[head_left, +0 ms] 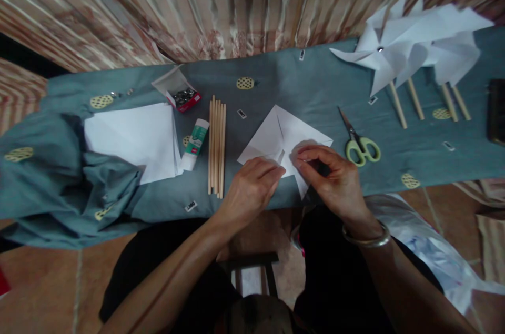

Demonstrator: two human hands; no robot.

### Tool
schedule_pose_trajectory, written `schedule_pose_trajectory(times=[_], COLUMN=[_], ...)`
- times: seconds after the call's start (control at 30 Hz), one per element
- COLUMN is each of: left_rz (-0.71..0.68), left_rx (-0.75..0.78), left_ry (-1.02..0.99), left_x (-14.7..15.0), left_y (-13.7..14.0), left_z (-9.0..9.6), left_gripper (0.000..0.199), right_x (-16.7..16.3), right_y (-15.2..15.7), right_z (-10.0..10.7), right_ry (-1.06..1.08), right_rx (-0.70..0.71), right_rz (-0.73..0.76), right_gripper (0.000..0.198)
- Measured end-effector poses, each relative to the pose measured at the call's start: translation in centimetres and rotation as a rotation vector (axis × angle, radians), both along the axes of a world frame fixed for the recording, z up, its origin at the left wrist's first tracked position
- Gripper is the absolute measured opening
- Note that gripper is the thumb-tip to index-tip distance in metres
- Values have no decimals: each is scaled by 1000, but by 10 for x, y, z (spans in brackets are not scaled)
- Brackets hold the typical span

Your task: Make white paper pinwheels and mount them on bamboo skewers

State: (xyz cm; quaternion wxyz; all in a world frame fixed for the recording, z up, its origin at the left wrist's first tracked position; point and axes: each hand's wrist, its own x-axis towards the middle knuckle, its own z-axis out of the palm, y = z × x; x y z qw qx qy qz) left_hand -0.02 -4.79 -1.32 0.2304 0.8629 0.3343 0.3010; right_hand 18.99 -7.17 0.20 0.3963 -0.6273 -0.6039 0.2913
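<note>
A white paper square [287, 122], slit from its corners toward the middle, lies near the table's front edge. My left hand [252, 186] pinches a paper flap at the square's lower left, fingers pressed together. At the lower right, my right hand [333, 176] has its thumb and forefinger closed on the paper's edge. A silver bangle [369, 239] circles my right wrist. To the right of that hand lie green-handled scissors [361, 144], blades pointing away from me. Left of the paper is a row of several wooden sticks [216, 147].
A glue stick [195, 144] lies beside a stack of white paper [132, 137]. Behind them stands an open box of metal pins [183, 97]. Several white paper pinwheels [418, 44] on sticks lie at the back right. A dark object [496, 110] sits at the right edge.
</note>
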Motion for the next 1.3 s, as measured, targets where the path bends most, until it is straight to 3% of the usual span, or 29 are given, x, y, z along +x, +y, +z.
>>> schedule_pose_trajectory(times=[0.4,1.3], left_rz=[-8,3], left_rx=[-56,-116], left_ry=[8,80], left_x=[1,4], left_y=[5,13], left_z=[2,4], left_gripper=[18,20], right_x=[-2,-5], right_y=[-2,-6], right_z=[1,-7], right_ry=[-227,-371], right_rx=[117,229], right_rz=[26,88], right_gripper=[17,29])
